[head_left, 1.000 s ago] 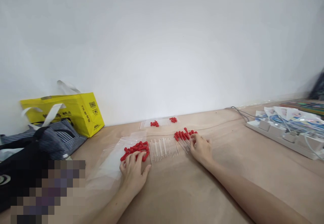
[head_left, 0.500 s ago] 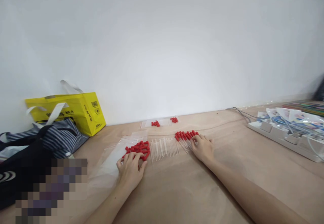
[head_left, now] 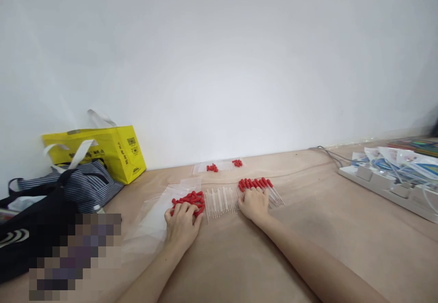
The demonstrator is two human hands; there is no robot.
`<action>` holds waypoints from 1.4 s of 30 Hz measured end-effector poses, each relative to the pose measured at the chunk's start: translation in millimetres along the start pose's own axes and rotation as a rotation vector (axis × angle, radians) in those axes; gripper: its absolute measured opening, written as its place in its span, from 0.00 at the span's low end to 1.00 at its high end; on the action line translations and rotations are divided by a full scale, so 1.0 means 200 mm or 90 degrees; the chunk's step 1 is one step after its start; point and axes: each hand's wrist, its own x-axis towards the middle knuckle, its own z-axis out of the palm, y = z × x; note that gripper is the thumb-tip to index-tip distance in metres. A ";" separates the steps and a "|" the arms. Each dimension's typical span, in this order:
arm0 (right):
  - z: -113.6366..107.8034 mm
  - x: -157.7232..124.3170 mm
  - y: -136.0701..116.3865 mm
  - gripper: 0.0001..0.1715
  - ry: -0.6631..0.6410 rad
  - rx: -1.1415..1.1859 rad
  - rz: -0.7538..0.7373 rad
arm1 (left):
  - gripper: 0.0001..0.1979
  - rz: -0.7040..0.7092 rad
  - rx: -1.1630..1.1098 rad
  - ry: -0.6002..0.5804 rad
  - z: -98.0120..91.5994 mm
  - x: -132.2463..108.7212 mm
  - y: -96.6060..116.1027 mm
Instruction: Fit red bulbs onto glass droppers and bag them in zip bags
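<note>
My left hand (head_left: 183,224) rests with bent, slightly parted fingers on a pile of red rubber bulbs (head_left: 191,197). Part of that pile is hidden under the fingers. Beside it, clear thin tubes (head_left: 221,200), which look like glass pipettes, lie in a row. To their right is a slanted row of droppers (head_left: 265,183), clear tubes with red bulbs fitted on their far ends. My right hand (head_left: 255,205) lies over the left part of this row, fingers apart and pointing away, thumb toward the loose tubes. No held thing shows in either hand.
Clear plastic bags (head_left: 153,214) lie left of the bulbs. A smaller bag (head_left: 224,165) with red bulbs and tubes sits near the wall. A yellow bag (head_left: 132,157) and striped bag (head_left: 87,184) stand left. A white power strip (head_left: 383,186) with cables is right.
My right hand has moved left along the dropper row, uncovering the tubes at its right end. My left hand stays on the red bulbs. The view has shifted slightly.
</note>
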 end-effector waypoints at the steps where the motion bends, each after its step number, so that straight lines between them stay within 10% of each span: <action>1: 0.00 0.01 0.00 0.13 -0.006 -0.004 0.005 | 0.06 0.004 0.002 0.008 0.00 0.00 0.00; 8: 0.02 0.03 0.00 0.13 -0.006 0.020 0.006 | 0.08 -0.004 -0.069 0.083 -0.08 -0.02 0.03; 16: -0.03 -0.13 0.12 0.11 0.019 0.239 -0.207 | 0.09 0.145 -0.313 -0.206 -0.11 -0.13 0.16; 25: -0.12 -0.32 0.19 0.22 -0.105 0.334 -0.371 | 0.09 0.095 -0.298 -0.192 -0.05 -0.13 0.18; 42: -0.17 -0.35 0.10 0.15 -0.158 0.316 -0.380 | 0.10 0.003 -0.437 -0.181 -0.04 -0.12 0.20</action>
